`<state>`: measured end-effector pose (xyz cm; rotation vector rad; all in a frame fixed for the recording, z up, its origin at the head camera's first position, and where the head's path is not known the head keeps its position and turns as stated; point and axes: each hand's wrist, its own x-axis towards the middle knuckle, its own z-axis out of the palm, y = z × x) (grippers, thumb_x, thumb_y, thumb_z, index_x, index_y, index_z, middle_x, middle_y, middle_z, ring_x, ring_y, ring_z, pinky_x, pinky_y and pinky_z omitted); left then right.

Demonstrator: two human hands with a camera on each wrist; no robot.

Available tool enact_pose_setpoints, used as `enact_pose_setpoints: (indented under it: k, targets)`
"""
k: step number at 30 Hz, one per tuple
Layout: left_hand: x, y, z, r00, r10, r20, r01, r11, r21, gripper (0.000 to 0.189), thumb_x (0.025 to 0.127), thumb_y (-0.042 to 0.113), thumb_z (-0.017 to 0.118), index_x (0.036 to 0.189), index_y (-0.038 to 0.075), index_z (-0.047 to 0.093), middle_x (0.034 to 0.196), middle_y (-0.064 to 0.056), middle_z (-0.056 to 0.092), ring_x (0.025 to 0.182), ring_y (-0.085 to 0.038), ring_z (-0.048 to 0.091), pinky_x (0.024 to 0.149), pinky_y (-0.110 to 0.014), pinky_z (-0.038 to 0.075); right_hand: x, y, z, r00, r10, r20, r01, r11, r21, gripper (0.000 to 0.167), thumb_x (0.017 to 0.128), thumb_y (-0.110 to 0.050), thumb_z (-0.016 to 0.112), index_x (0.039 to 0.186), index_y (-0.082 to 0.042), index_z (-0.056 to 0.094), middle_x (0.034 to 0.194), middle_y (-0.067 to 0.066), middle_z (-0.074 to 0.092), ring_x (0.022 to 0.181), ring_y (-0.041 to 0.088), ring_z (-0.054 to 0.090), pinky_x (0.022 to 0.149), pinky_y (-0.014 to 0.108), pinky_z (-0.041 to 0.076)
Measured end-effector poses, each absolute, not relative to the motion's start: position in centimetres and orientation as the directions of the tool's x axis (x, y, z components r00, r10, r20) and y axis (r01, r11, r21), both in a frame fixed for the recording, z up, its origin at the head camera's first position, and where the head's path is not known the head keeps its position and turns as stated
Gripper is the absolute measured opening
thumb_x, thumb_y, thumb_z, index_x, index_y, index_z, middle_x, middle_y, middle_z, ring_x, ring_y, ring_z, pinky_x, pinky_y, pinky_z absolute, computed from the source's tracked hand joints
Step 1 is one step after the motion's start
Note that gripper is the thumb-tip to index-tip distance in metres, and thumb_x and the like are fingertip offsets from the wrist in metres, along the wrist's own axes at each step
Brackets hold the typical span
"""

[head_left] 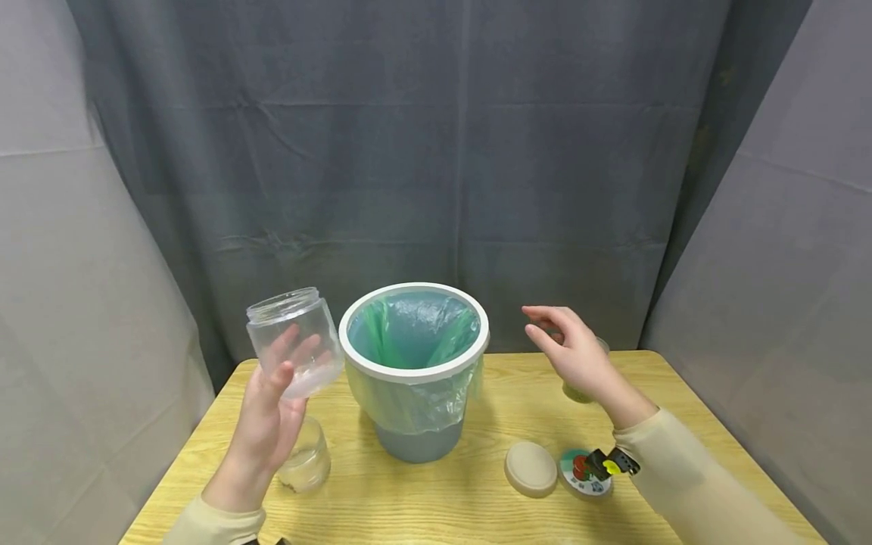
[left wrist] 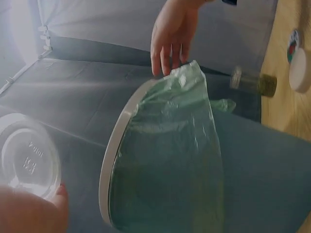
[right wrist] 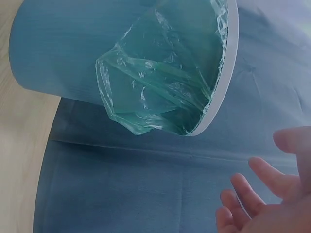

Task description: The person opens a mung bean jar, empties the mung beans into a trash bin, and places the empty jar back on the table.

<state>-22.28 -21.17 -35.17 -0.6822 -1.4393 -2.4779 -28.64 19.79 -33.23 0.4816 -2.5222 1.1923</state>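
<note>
My left hand (head_left: 262, 428) holds a clear plastic jar (head_left: 323, 333), lidless and tilted, beside the rim of the bin. The left wrist view shows the jar's round base (left wrist: 36, 158) and part of the hand. Traces of something whitish seem to cling near the jar's bottom. A blue-grey bin (head_left: 421, 445) with a white rim (head_left: 414, 375) stands between the hands, lined with a thin green plastic bag (head_left: 409, 405). My right hand (head_left: 572, 352) hovers in the air right of the bin, fingers loosely bent, holding nothing; the right wrist view shows its fingers (right wrist: 248, 194) spread.
Behind the right forearm stands a clear jar with green contents (left wrist: 267, 85), partly hidden. A beige lid (head_left: 530, 469) and a disc with a red picture (head_left: 579, 473) lie at front right. Another clear jar (head_left: 309, 458) stands beside the left wrist. Grey curtains surround the wooden table (head_left: 422, 507).
</note>
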Motion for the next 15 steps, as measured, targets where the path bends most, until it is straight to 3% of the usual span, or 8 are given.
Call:
enact_pose_setpoints:
  k: [4,8,15]
  targets:
    - [-21.7,-21.7,-35.4,-0.854,0.054,0.517,0.449,-0.424,0.786,0.043,0.104,0.009,0.055,0.144,0.024,0.051,0.132,0.003,0.062,0.122,-0.018,0.067,0.102,-0.027,0.052,-27.5,20.1,-33.8,-0.883,-0.163,0.440,-0.442,0.604,-0.663,0.042,0.107,-0.026,0.058,0.144,-0.007,0.057,0.141,0.017,0.052,0.130,0.035,0.051,0.105,0.053,0.042]
    - [-21.1,-22.5,-35.9,-0.840,0.004,0.543,0.515,-0.308,0.800,0.057,0.097,-0.010,0.052,0.145,0.020,0.045,0.130,0.001,0.060,0.121,-0.018,0.067,0.099,-0.029,0.054,-26.5,20.5,-34.6,-0.848,-0.168,0.502,-0.488,0.619,-0.616,0.040,0.105,-0.021,0.061,0.142,-0.007,0.059,0.139,0.018,0.053,0.131,0.039,0.050,0.106,0.061,0.042]
    - [-19.7,-24.8,-37.8,-0.842,-0.046,0.538,0.539,-0.101,0.836,0.072,0.090,-0.020,0.054,0.151,0.014,0.034,0.141,0.005,0.057,0.123,-0.009,0.064,0.105,-0.020,0.047,-24.8,21.5,-36.5,-0.774,-0.174,0.608,-0.549,0.663,-0.510,0.040,0.102,-0.011,0.065,0.141,-0.009,0.060,0.134,0.016,0.053,0.124,0.038,0.051,0.097,0.060,0.043]
